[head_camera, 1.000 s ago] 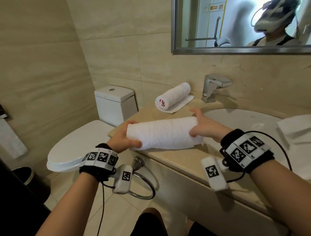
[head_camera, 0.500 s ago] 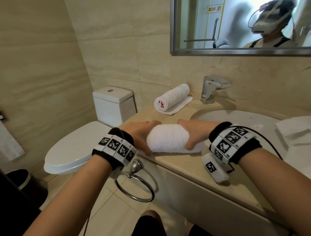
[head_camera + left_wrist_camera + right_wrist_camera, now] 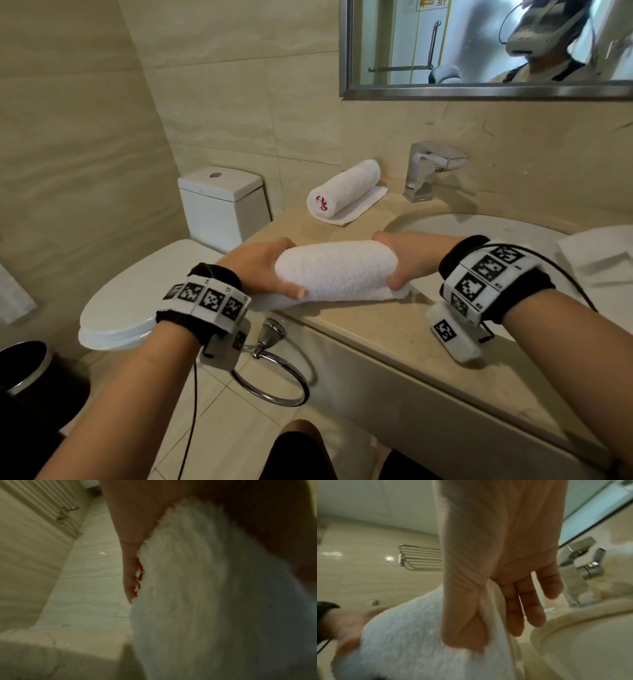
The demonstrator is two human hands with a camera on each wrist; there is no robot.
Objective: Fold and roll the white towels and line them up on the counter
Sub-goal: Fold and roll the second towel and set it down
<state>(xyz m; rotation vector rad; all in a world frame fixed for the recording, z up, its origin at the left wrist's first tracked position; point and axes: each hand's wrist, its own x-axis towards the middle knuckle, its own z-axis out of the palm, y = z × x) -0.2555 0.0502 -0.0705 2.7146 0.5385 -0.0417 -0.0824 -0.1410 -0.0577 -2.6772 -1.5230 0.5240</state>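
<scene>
A rolled white towel (image 3: 334,270) lies across the beige counter (image 3: 394,329) near its front edge. My left hand (image 3: 263,265) grips its left end, thumb in front and fingers over the top. At the other end, my right hand (image 3: 404,260) clamps the roll between thumb and fingers. The left wrist view shows the towel (image 3: 197,588) up close with red stitching by my thumb. In the right wrist view my right hand (image 3: 496,601) holds the towel (image 3: 406,635) edge. A second rolled towel (image 3: 344,193) with a red mark lies farther back by the wall.
A chrome faucet (image 3: 430,169) and white basin (image 3: 479,229) sit to the right, with more white cloth (image 3: 599,260) at the right edge. A toilet (image 3: 144,294) stands left of the counter, a towel ring (image 3: 274,377) hangs below it, and a black bin (image 3: 24,366) is on the floor.
Both hands moved inward along the roll and closed round its ends. The towel has gone from a long loose roll to a shorter, tighter one and sits slightly nearer the counter's front edge.
</scene>
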